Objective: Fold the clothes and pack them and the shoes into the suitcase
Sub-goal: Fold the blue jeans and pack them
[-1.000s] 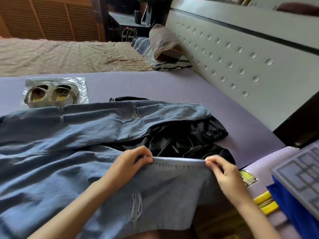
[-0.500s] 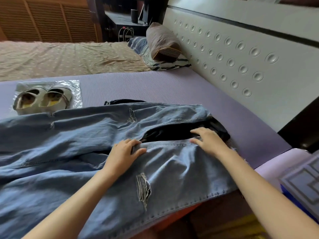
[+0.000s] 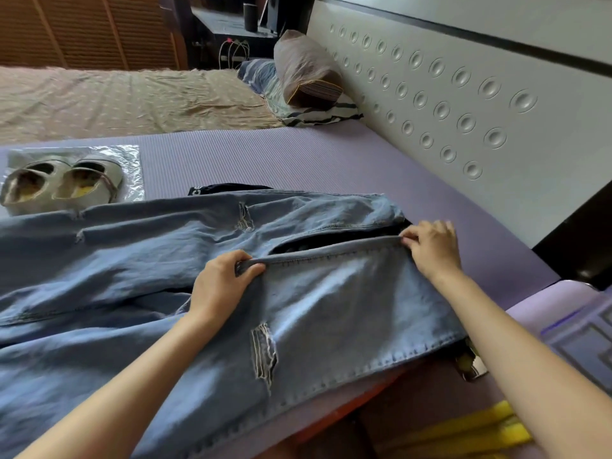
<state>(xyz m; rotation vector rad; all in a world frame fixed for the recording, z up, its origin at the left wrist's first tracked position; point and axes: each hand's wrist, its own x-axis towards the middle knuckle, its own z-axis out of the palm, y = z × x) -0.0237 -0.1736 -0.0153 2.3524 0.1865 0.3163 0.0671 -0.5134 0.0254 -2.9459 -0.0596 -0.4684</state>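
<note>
Ripped light-blue jeans [image 3: 139, 260] lie spread across the purple mat [image 3: 298, 154]. My left hand [image 3: 222, 283] pinches the hem of the near leg at its left corner. My right hand [image 3: 430, 246] pinches the same hem at its right corner, and the hem is stretched between them. A black garment [image 3: 331, 241] shows in the gap under the jeans and at their far edge. A pair of pale shoes [image 3: 56, 183] sits on a silver sheet at the far left. The lilac suitcase [image 3: 543, 309] is partly in view at the right edge.
A padded white headboard [image 3: 463, 104] runs along the right. Beyond the mat lies a beige bedspread [image 3: 126, 101] with a brown pillow [image 3: 304, 71] on a striped one. Yellow straps [image 3: 480, 429] lie at the bottom right, below the mat's edge.
Both hands went from lying flat on the denim to pinching the hem's two corners and lifting it slightly. The right hand moved out to the right corner.
</note>
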